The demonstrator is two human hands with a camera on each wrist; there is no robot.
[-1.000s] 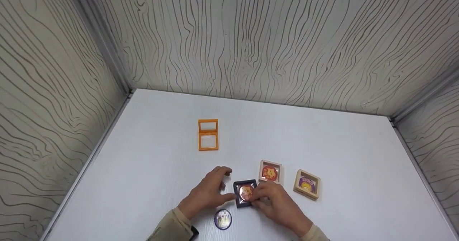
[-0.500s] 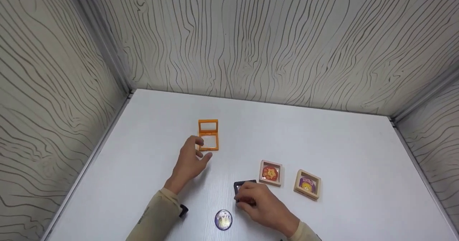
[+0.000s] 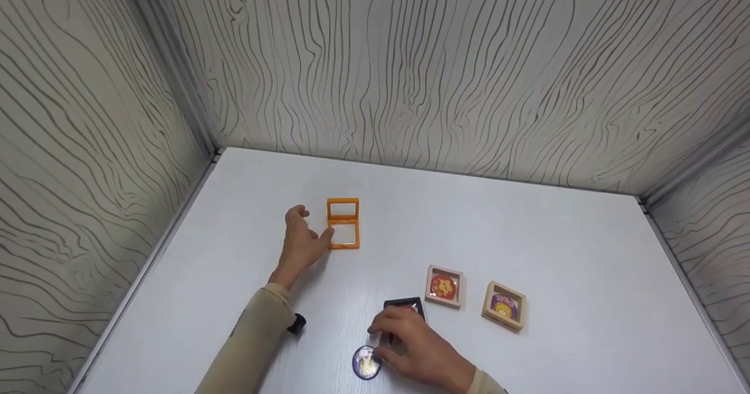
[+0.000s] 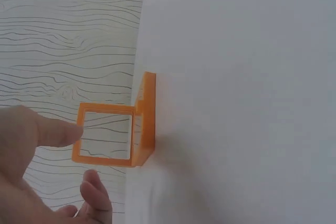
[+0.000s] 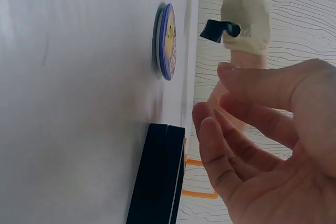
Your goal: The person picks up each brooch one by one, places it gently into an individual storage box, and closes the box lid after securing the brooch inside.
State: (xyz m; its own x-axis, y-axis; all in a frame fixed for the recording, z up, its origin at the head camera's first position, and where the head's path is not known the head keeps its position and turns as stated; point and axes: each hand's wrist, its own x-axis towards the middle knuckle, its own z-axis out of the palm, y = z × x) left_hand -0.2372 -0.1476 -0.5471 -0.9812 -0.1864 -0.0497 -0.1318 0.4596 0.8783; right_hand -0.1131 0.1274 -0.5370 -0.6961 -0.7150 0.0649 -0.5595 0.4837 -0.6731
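Observation:
An orange hinged display frame (image 3: 343, 233) stands unfolded on the white table, one half flat and the other raised. My left hand (image 3: 300, 245) is at its left side, fingers spread and the thumb right at the frame's edge; in the left wrist view the thumb overlaps the orange rim. My right hand (image 3: 419, 347) hovers between a black square frame (image 3: 404, 304) and a round purple-rimmed badge (image 3: 365, 363). Its thumb and fingers are bent with a gap between them, holding nothing, and the thumb tip overlaps the badge's edge. Part of the black frame is hidden behind this hand.
To the right lie a pale pink frame (image 3: 444, 286) with a red star badge and a light wooden frame (image 3: 504, 306) with a purple bear badge. Wood-patterned walls (image 3: 398, 77) enclose the table's back and sides.
My left hand has gone from the black frame forward to the orange frame's left side. My right hand has let go of the black frame and moved toward the round badge.

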